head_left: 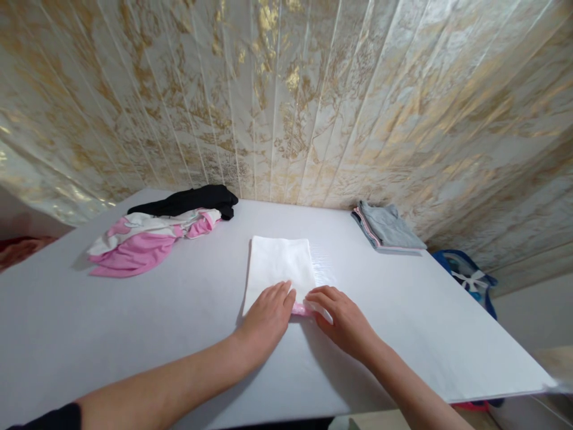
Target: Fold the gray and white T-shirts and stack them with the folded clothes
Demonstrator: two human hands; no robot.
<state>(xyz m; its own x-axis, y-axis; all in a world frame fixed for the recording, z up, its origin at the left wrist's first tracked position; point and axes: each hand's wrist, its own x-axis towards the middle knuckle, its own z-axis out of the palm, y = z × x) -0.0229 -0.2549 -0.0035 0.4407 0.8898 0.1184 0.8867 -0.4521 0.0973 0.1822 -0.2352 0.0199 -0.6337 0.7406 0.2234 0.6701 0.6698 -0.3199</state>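
A white garment (280, 257), folded into a flat rectangle, lies in front of me on the table. Along its near edge shows a strip of pink fabric (301, 309). My left hand (271, 313) rests on the near left part of the cloth, fingers stretched out and lying flat. At the near right corner is my right hand (340, 316), its fingers curved and its thumb lower down, with the corner of the garment between them. Part of the near edge is hidden under both hands.
On the white table (188, 304), a black garment (183, 202) and a pink and white garment (147, 242) lie loosely at the back left. A folded grey stack (387, 226) sits at the back right. A blue bag (468, 278) stands beyond the right edge. A patterned curtain (286, 101) hangs behind.
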